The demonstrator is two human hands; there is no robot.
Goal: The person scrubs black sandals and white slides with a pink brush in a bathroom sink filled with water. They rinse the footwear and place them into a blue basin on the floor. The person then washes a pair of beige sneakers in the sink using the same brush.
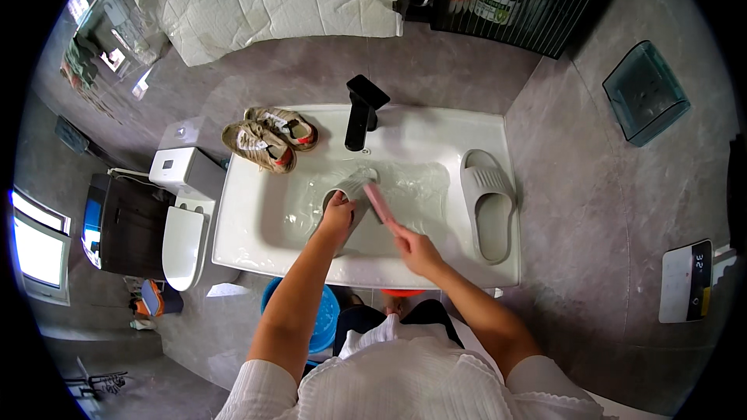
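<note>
Holds one slide slipper [359, 187] in the white washbasin [249, 241], near the middle. Looks light grey and smooth, slanting from far right to near left, partly covered by the hands. Cannot tell how deep in the clear, rippled water [424, 194].

Extends the left forearm [292, 295] in from the near left, angled toward the right, with the left hand [336, 220] over the slipper's left side and fingers wrapped around it. Angles the right forearm [486, 311] in from the near right, with the right hand [420, 253] closed, fingers narrowed around the near end of a pink brush [378, 202]. Points the brush far and left, far end over the slipper; cannot tell whether touching.

Counts two slide slippers in all: one in hand, the other slipper [492, 225], ribbed across the strap, on the washbasin's right rim. Counts also two tan sneakers [257, 144] side by side at the far-left corner, one black tap [359, 117] at the far edge, one blue tub [327, 319] below the near edge and one white toilet [184, 249] at left.
</note>
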